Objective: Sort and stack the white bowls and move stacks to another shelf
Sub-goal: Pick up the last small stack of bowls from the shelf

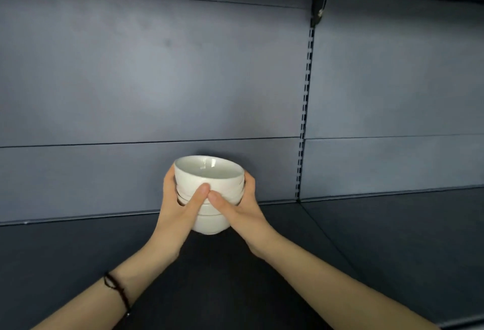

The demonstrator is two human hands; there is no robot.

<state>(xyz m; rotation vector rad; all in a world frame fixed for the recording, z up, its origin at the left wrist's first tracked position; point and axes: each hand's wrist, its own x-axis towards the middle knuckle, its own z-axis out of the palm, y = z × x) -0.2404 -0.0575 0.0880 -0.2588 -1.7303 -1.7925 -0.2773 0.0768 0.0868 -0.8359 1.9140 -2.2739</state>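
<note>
Two bare hands hold a stack of glossy white ceramic bowls (209, 180), nested rim-up, well to the left of the slotted metal upright (305, 120) and low against the dark grey back panel (157, 67). The left hand (180, 206) and right hand (241, 208) are curled around opposite sides. The two thumbs (200, 191) meet on the near wall, just below the top bowl's rim, and the other fingers (250, 180) wrap out of sight round the far side.

The stack sits over the dark shelf deck (392, 238) left of the upright's foot, but whether its base already touches the deck I cannot tell.

The step looks like setting the stack down. It would go best if the stack came down level, so the nested bowls do not slide on each other — the grip is mostly on the upper bowls, and the lowest one hangs loose beneath. Both hands should loosen together, and only once the bottom bowl rests flat, a little clear of the back panel.
</note>
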